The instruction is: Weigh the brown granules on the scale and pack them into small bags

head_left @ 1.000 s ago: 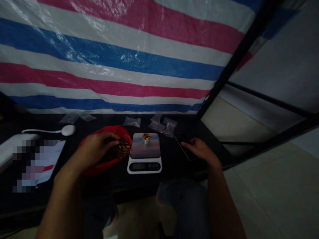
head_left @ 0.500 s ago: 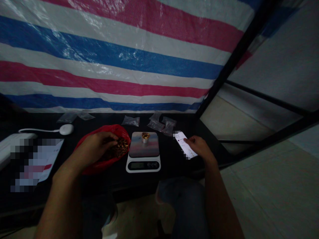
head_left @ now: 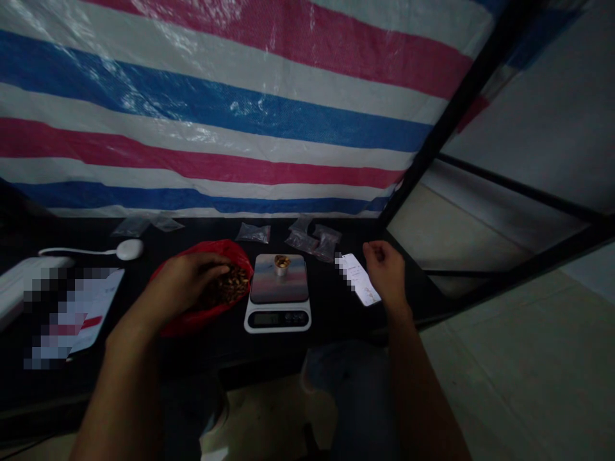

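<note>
My left hand (head_left: 188, 282) rests over a red plastic bag (head_left: 185, 325), fingers stretched out and thumb a little apart. Small brown pieces (head_left: 235, 282), like nuts or dried bits, fill the bag beneath the fingertips. To the right of it stands a white digital scale (head_left: 278, 291) with a metal plate. On that plate sits a small metal cup (head_left: 282, 269) heaped with similar pieces. My right hand (head_left: 387, 272) is curled closed with nothing visible in it, just right of a phone (head_left: 362, 289) whose lit screen faces up.
Several clear plastic packets (head_left: 307, 240) lie behind the scale on the black table (head_left: 211, 362). At the left are a tablet-like device (head_left: 98, 314), a white box (head_left: 29, 282) and a white round-ended cable (head_left: 129, 249). A striped tarp (head_left: 216, 128) hangs behind; a black frame post (head_left: 435, 131) rises right.
My right hand has lifted off the phone screen and moved slightly up and right, its fingers curling in. My left hand has barely shifted over the bag.
</note>
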`<state>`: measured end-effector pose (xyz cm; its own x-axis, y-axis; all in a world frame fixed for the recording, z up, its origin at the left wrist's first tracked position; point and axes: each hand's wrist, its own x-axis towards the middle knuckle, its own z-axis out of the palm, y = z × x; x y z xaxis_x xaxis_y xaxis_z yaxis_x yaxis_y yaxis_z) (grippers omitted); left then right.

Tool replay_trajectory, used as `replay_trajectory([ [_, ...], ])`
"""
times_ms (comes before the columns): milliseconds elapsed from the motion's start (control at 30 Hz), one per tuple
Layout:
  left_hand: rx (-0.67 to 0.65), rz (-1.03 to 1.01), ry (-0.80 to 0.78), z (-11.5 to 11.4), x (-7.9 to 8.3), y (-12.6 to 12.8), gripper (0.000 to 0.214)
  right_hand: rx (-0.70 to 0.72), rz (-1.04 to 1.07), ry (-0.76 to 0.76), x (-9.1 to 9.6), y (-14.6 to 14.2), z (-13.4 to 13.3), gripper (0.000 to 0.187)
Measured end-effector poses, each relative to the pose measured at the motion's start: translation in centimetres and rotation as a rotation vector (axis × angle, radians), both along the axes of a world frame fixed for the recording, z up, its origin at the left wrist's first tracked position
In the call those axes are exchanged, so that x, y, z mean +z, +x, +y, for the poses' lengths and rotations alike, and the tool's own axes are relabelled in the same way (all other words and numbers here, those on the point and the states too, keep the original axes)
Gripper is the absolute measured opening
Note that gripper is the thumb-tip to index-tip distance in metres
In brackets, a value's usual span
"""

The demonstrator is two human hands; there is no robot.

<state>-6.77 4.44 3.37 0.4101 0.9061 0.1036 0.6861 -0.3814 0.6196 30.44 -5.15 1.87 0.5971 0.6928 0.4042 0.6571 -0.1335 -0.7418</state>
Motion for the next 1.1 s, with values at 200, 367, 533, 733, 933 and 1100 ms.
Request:
replay_trajectory([
  [200, -0.043, -0.200, 0.017, -0.2, 0.3, 1.6, 0.040, 0.688, -0.088, 0.105, 3.3, -8.7, 1.7, 0.013],
  [367, -0.036, -0.449, -0.026, -0.8, 0.6, 4.3, 0.041, 1.045, 0.030, -0.036, 4.1, -11.9, 5.5, 0.029],
  [533, 0.015, -0.670, -0.111, -0.6, -0.3, 6.8, 0.040, 1.159, 0.307, -0.137, 3.0, -11.3, 8.1, 0.026],
  [733, -0.014, -0.714, -0.161, -0.5, -0.9, 8.4, 0.046, 1.078, 0.294, -0.084, 3.1, -10.4, 7.9, 0.017],
  [933, -0.105, -0.671, -0.097, -0.9, -0.6, 9.0, 0.034, 1.055, 0.348, -0.129, 3.3, -9.7, 7.2, 0.009],
  [1100, -0.078, -0.646, -0.116, -0.8, -1.0, 9.7, 0.031, 1.019, 0.339, -0.145, 2.8, -8.8, 6.9, 0.005],
])
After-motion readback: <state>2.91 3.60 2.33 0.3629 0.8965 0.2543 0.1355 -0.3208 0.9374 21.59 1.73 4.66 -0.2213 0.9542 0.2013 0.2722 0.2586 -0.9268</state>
